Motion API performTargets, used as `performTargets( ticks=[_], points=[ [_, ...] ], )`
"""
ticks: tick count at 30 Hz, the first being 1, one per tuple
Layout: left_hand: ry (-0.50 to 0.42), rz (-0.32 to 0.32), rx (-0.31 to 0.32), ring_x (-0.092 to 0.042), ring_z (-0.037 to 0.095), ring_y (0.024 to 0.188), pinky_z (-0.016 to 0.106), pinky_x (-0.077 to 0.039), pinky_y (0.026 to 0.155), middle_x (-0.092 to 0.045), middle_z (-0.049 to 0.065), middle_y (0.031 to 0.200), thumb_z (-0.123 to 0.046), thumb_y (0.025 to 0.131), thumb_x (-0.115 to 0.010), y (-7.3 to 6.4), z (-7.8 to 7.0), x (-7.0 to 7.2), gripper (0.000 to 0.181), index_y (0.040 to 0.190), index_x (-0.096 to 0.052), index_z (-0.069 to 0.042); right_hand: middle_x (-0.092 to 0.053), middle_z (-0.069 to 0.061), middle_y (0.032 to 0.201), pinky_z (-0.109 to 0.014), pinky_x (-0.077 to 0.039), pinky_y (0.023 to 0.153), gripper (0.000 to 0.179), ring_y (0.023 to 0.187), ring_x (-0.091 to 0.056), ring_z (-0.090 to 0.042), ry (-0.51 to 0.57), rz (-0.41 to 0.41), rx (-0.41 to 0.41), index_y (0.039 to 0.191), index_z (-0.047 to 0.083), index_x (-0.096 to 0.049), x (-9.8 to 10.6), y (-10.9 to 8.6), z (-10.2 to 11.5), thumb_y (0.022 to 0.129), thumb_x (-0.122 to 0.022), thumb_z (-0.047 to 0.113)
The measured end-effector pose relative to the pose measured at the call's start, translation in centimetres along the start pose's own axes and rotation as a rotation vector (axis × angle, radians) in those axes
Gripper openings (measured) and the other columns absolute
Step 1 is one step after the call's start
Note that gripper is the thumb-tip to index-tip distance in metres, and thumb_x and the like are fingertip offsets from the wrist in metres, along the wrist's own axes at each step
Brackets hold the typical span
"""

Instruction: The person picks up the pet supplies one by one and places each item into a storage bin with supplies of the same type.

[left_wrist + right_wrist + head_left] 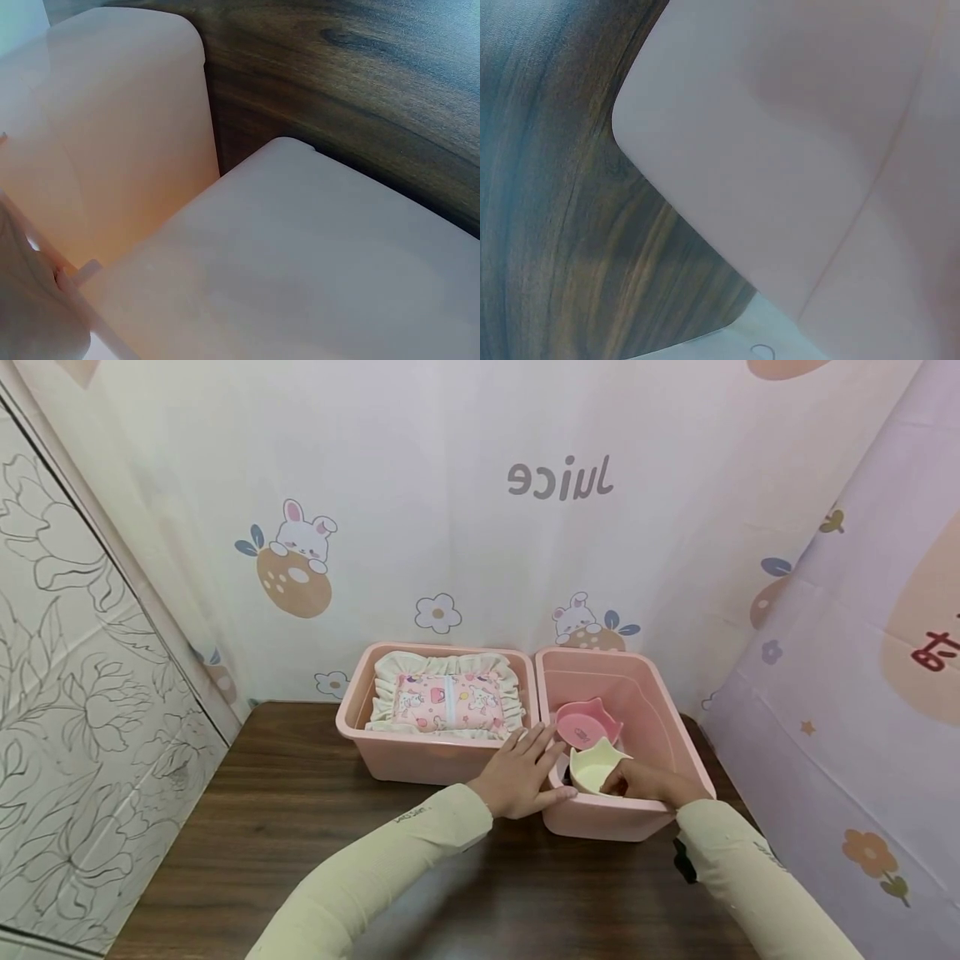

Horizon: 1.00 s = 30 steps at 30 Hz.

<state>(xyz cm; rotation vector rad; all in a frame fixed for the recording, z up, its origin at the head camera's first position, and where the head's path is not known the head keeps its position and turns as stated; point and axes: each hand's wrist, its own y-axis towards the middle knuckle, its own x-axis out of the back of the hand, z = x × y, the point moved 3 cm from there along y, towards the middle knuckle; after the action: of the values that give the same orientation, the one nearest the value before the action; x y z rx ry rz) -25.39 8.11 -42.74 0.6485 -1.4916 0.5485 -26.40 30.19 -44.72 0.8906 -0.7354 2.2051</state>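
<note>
In the head view my left hand [520, 774] lies with its fingers spread over the adjoining rims of two pink bins, thumb along the near rim of the right bin [626, 837]. Part of that hand shows at the left edge of the left wrist view. My right hand [645, 782] reaches over that bin's near rim, its curled fingers gripping a pale yellow cat-eared bowl [592, 768]; the fingertips are hidden. A pink cat-eared bowl [585, 727] sits just behind the yellow one. The right wrist view has only the bin's outer wall [765, 150], without the hand.
The left bin [420, 764] holds a folded pink printed bundle [472, 700] with cream ruffles. Both bins stand on a dark wooden table [300, 835]. A printed curtain [450, 527] hangs behind, with a floral panel [75, 735] at left and more curtain at right.
</note>
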Motion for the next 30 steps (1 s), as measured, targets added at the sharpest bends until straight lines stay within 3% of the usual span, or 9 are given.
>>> performTargets(
  ticks=[11, 17, 23, 26, 30],
  points=[
    [0.014, 0.005, -0.010, 0.001, 0.020, 0.136, 0.042, -0.007, 0.108, 0.003, 0.002, 0.150, -0.071, 0.080, -0.009, 0.0, 0.1, 0.4, 0.080, 0.144, -0.005, -0.022, -0.062, 0.000, 0.072, -0.019, -0.041, 0.055, 0.021, 0.062, -0.049, -0.008, 0.034, 0.035, -0.023, 0.095, 0.001, -0.069, 0.4, 0.0, 0.9, 0.075, -0.065, 0.000],
    [-0.004, 0.042, -0.010, 0.001, 0.020, 0.136, 0.042, -0.007, 0.108, 0.004, 0.001, 0.150, -0.071, 0.080, -0.011, 0.1, 0.1, 0.6, 0.080, 0.144, -0.002, -0.023, -0.065, -0.004, 0.083, -0.027, -0.048, 0.066, 0.023, 0.071, -0.055, -0.011, -0.003, 0.032, -0.027, 0.101, -0.003, -0.065, 0.4, 0.1, 1.1, 0.080, -0.063, 0.004],
    [-0.038, 0.074, -0.003, 0.001, 0.020, 0.136, 0.042, -0.007, 0.108, 0.004, 0.000, 0.150, -0.072, 0.080, -0.013, 0.3, 0.1, 1.0, 0.080, 0.143, 0.000, -0.026, -0.064, -0.010, 0.095, -0.044, -0.047, 0.079, 0.029, 0.085, -0.058, -0.019, -0.052, -0.049, -0.013, 0.107, -0.002, -0.062, 1.2, 0.2, 1.8, 0.084, -0.061, 0.014],
    [-0.056, 0.105, 0.000, 0.000, 0.021, 0.136, 0.043, -0.008, 0.108, 0.002, 0.001, 0.150, -0.072, 0.080, -0.015, 0.3, 0.0, 1.5, 0.080, 0.143, -0.002, -0.026, -0.064, -0.015, 0.099, -0.046, -0.046, 0.080, 0.030, 0.088, -0.060, -0.024, -0.055, -0.103, 0.012, 0.107, -0.004, -0.062, 1.8, 0.2, 2.6, 0.084, -0.061, 0.015],
    [-0.084, 0.145, -0.002, 0.000, 0.021, 0.136, 0.043, -0.007, 0.108, -0.001, 0.001, 0.150, -0.072, 0.080, -0.017, 0.4, 0.0, 2.1, 0.080, 0.144, -0.004, -0.025, -0.066, -0.011, 0.095, -0.044, -0.048, 0.078, 0.022, 0.087, -0.061, -0.024, -0.097, -0.220, 0.035, 0.100, 0.001, -0.066, 3.0, 0.2, 3.7, 0.083, -0.062, 0.014]
  ],
)
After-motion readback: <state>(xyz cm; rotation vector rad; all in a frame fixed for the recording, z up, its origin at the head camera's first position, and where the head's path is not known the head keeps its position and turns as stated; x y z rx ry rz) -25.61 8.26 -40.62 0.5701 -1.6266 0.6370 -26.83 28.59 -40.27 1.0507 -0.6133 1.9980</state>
